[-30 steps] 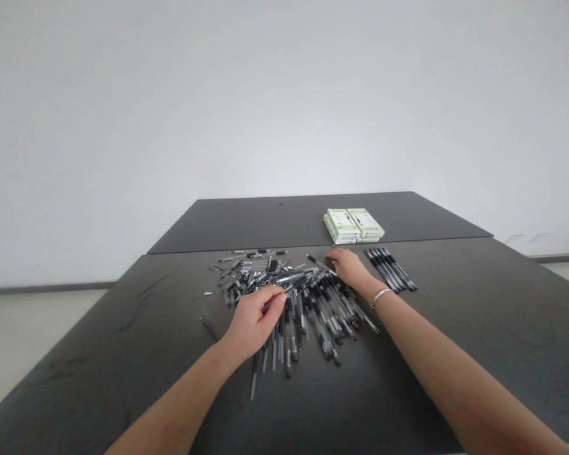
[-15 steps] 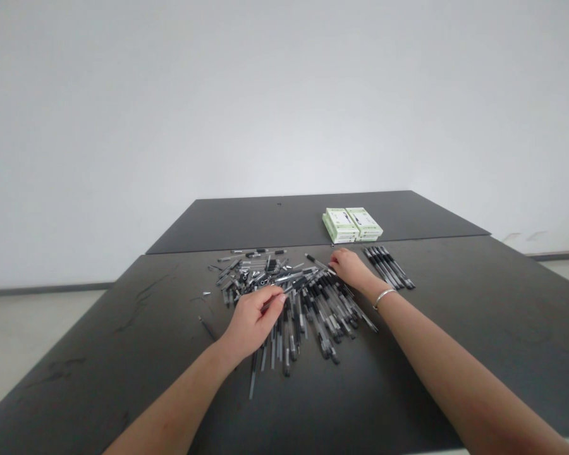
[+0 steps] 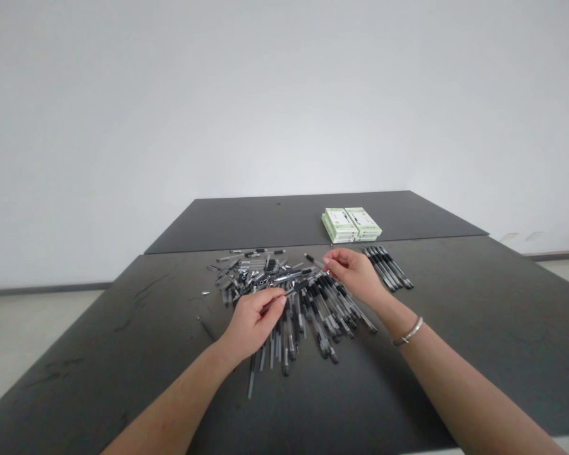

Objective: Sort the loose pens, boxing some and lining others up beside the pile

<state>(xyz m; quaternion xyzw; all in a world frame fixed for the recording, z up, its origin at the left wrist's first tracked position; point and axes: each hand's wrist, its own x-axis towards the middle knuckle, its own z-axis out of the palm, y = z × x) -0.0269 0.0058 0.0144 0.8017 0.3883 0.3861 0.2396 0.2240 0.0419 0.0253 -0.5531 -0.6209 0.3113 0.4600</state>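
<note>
My left hand (image 3: 256, 318) is closed on a gel pen (image 3: 296, 288). The pen's dark grip end points up and to the right from between thumb and index finger. My right hand (image 3: 353, 272) is raised a little beyond that end, thumb and fingertips pinched together. Whatever small piece is between those fingertips, I cannot make out. Below and between both hands spreads a heap of clear pen barrels with black grips (image 3: 332, 306), along with loose refills and small parts (image 3: 253, 278). Part of the heap is hidden behind my left hand.
Right of the heap, several pens (image 3: 387, 268) lie side by side in a row. Behind, on the far section of the dark table (image 3: 237, 221), sit stacked green-and-white boxes (image 3: 351, 224). A single dark stick-like piece (image 3: 206, 328) lies left of my left hand.
My right hand has lifted off the far right part of the heap and drawn back towards me, nearer the pen's end. My left hand stays put with the pen.
</note>
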